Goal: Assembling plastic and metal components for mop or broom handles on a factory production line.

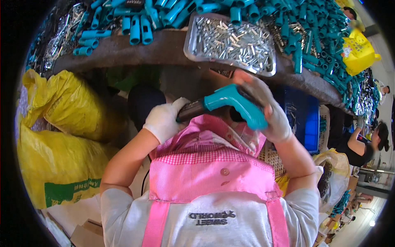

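Observation:
A teal pistol-shaped plastic casing [230, 99] with a black barrel-like part [192, 110] is held across my lap, just below the table edge. My left hand [161, 123], in a white glove, is closed round the black part. At the casing's other end, my gloved right hand [276, 117] curls over the teal grip, its thumb pressed to the side. A dark piece [254, 94] lies between those fingers and the casing; blur hides its kind. Beyond my hands, a clear tray [188, 51] of small metal pins stands at the table's near edge.
Teal casings [296, 37] are heaped along the dark-covered table [123, 49]. Yellow woven sacks [66, 160] stand at left. To the right are a blue crate [307, 127], a yellow container [358, 53], a white sack [335, 173] and a seated person [364, 144].

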A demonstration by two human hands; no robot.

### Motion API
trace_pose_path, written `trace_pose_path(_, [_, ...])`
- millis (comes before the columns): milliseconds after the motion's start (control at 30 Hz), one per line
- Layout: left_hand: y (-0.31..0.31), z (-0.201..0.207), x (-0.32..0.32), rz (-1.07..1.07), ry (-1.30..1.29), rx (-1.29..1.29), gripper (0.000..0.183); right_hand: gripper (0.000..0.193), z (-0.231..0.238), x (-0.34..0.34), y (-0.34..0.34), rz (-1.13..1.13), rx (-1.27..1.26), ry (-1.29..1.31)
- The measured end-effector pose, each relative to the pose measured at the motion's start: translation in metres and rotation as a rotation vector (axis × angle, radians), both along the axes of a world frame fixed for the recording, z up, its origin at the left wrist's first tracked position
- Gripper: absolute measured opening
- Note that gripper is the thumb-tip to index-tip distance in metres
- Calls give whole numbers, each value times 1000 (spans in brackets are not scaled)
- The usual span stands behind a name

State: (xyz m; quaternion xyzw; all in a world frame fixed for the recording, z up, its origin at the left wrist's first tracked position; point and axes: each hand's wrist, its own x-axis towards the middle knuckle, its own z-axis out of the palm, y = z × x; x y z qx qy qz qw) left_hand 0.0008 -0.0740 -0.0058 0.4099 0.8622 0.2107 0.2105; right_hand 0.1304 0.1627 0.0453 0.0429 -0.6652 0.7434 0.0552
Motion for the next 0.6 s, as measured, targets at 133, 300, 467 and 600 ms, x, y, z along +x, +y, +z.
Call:
trace_pose_path(133, [12,19,18,-234,-14,46,46,32,28,-21,5,-408,475,64])
trace_pose_path(300, [2,6,-1,159,-119,319,40,37,23,4,-7,-184,381,226])
trace_pose_path(467, [9,25,24,-161,-49,331,45,36,38,-21,26,-373,544,123])
trace_pose_path(600, [8,11,-2,150,-173,342,39,35,44,6,-10,-157,489,378])
